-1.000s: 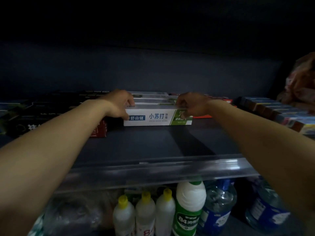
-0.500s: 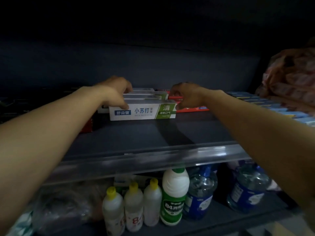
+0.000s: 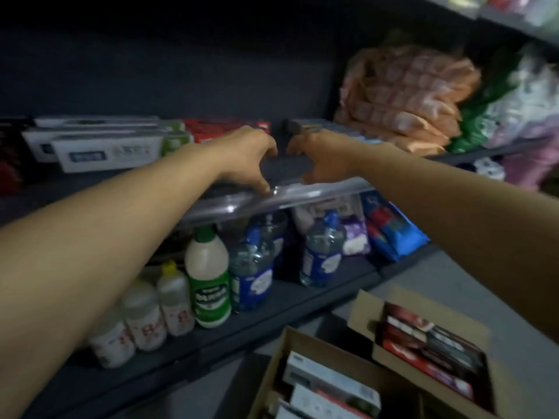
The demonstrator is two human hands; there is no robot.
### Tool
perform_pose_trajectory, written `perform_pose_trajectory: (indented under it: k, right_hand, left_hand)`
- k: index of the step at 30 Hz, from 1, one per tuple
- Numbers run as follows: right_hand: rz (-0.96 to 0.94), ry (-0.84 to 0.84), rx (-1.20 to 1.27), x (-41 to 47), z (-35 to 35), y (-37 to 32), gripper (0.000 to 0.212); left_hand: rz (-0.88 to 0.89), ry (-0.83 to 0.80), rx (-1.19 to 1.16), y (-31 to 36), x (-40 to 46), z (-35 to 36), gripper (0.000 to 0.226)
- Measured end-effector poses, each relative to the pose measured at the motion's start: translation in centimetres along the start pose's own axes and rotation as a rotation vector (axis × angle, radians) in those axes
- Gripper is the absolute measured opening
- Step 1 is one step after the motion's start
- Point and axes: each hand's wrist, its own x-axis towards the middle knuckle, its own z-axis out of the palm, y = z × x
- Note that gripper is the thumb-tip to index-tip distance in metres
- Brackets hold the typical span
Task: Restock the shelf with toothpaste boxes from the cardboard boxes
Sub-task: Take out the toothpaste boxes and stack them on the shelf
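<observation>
Both hands hovering empty over the shelf [image 3: 272, 172], left hand [image 3: 248, 158] and right hand [image 3: 320, 158] loosely curled, white toothpaste boxes [image 3: 106, 152] sitting stacked left, more waiting in cardboard boxes [image 3: 348, 379] below.

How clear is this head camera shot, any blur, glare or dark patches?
Head view: dim overall, the shelf's back wall nearly black; motion blur smears the white toothpaste boxes and the cardboard boxes so print is unreadable; glare streaks along the clear shelf-edge strip; wide-angle bending at the edges; left hand and right hand soft.
</observation>
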Motion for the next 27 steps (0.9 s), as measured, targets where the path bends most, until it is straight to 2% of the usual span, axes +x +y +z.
perform_pose_trajectory:
  k: [4,7,13,20,27]
  right_hand:
    - [0.078,-0.041,0.035,-7.2,3.0,2.9,0.056]
    - [0.093,-0.076,0.08,-11.9,6.0,4.3,0.048]
    - [0.189,-0.209,0.123,-19.6,13.0,7.0,0.055]
    - [0.281,-0.306,0.131,-25.6,19.5,10.6,0.061]
    - [0.393,-0.381,0.183,-28.3,25.5,12.7,0.061]
  left_hand:
    - [0.13,-0.081,-0.054,7.0,0.6,4.5,0.061]
    - [0.202,-0.155,-0.091,11.2,0.3,8.3,0.048]
    - [0.303,-0.27,-0.144,16.7,0.0,16.1,0.06]
    - [0.324,-0.397,-0.185,22.7,1.3,23.5,0.066]
    - [0.262,-0.468,-0.304,25.7,2.4,30.0,0.067]
